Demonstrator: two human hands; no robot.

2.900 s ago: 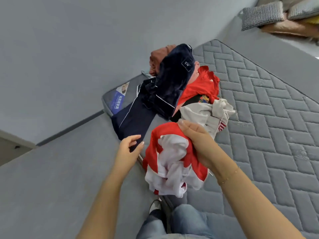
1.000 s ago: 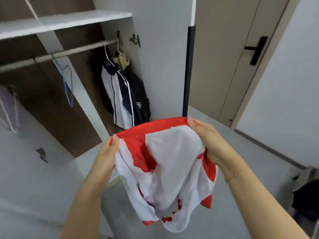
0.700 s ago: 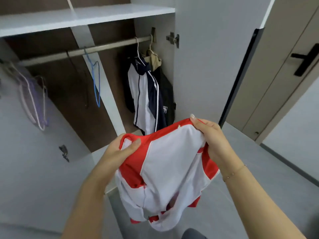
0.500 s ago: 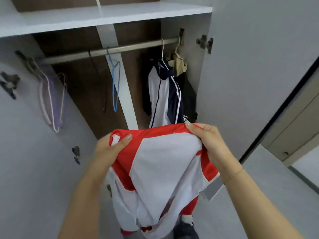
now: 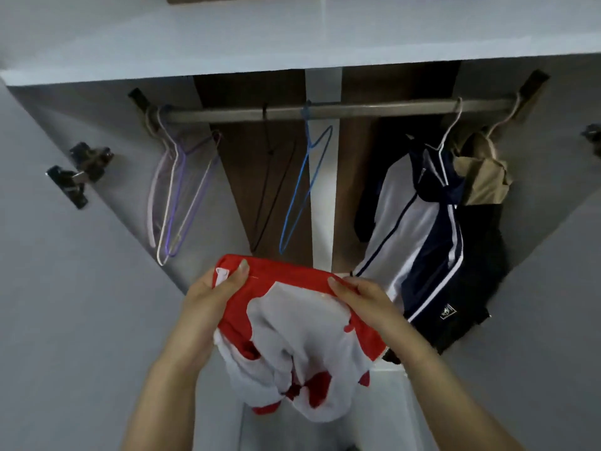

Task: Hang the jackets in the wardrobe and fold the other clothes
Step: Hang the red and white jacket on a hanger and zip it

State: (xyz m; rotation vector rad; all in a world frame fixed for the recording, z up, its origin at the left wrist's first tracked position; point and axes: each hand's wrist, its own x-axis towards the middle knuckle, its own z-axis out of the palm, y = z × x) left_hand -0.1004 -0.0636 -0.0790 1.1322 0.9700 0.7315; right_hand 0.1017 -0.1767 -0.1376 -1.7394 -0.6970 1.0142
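A red and white jacket (image 5: 292, 346) hangs bunched between my hands in front of the open wardrobe. My left hand (image 5: 211, 297) grips its red top edge at the left, thumb on a white tab. My right hand (image 5: 364, 297) grips the same edge at the right. Above runs the metal rail (image 5: 357, 109). An empty blue hanger (image 5: 305, 187) and a thin black hanger (image 5: 270, 190) hang at its middle. Several pale purple and white hangers (image 5: 175, 193) hang at its left end.
A navy and white jacket (image 5: 419, 236) and a black and tan garment (image 5: 481, 203) hang at the rail's right end. A white shelf (image 5: 292, 37) spans the top. Grey wardrobe doors (image 5: 65, 288) stand open on both sides, hinges (image 5: 78, 170) showing.
I have turned from the bed with the jacket and stepped up to the wardrobe. The view now faces the rail straight on. Both hands keep their hold on the jacket's top edge.
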